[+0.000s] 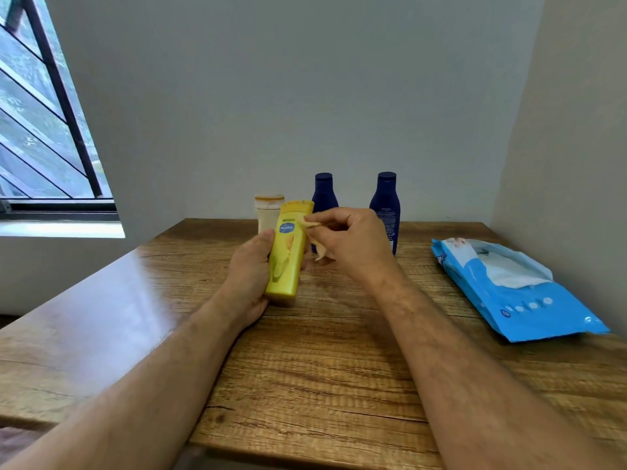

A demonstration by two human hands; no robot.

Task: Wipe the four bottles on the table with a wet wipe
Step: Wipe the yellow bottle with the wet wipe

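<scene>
I see the left hand (pixel 249 266) gripping the yellow plastic lotion bottle (pixel 288 249) above the wooden desk (pixel 305 351). The right hand (pixel 346 239) pinches a crumpled, apparently pale wet wipe (pixel 314 232) against the bottle's right side.

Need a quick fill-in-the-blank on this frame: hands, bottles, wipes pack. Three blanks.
1. The left hand grips the ____ bottle.
2. The right hand pinches a wet wipe against that bottle's ____ edge.
3. ____ dark blue bottles stand at the table's far side, and the wipes pack lies open.

Missing words: yellow; right; Two
</scene>
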